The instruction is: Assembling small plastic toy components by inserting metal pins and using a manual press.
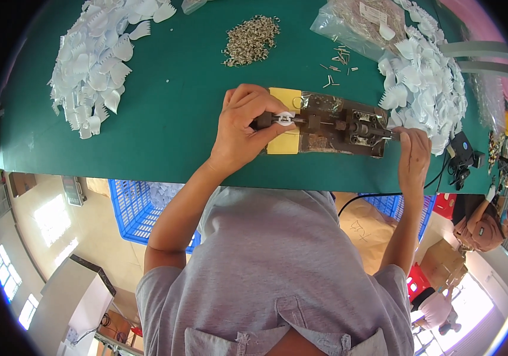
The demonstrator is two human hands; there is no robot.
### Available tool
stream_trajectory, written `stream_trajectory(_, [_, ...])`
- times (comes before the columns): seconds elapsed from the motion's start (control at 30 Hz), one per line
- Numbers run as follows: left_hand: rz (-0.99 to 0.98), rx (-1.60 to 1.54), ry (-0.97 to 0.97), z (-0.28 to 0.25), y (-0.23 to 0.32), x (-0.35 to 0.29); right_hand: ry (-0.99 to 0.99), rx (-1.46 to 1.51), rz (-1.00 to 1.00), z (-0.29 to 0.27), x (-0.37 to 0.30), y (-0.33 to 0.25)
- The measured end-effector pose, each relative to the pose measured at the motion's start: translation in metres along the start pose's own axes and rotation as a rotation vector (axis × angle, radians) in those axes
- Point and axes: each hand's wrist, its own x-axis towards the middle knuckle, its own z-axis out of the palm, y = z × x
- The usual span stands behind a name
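Note:
A small white plastic piece (284,118) is pinched between the thumb and fingers of my left hand (239,127), over the left end of a dark metal press fixture (325,141). A thin rod of the fixture points at the piece from the right. Under my left fingertips lies a yellow plate (283,144). My right hand (415,157) is closed around the handle at the fixture's right end, next to a metal clamp block (368,127). Its fingers cover most of that handle.
Toothed white plastic pieces lie heaped at left (96,68) and right (423,77). Behind the fixture are a pile of small metal clips (251,40), loose metal pins (341,56) and a clear bag (357,24). Blue crates (141,210) stand below the green table (177,118). Other people are at right.

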Motion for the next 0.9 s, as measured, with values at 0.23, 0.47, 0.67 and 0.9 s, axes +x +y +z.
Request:
stream_trajectory(0.23, [-0.046, 0.035, 0.030, 0.003, -0.001, -0.004, 0.106, 0.944, 0.308, -0.030, 0.033, 0.042])
stream_trajectory(0.47, [-0.015, 0.029, 0.027, 0.003, 0.000, -0.001, 0.004, 0.806, 0.249, -0.019, 0.067, -0.053])
stream_trajectory(0.67, [0.043, -0.032, 0.040, 0.004, 0.002, 0.003, 0.322, 1.987, 0.326, -0.008, 0.032, 0.020])
stream_trajectory(0.9, [-0.011, -0.410, 0.158, -0.040, 0.026, -0.016, 0.260, 2.247, 0.456, 0.019, 0.011, 0.063])
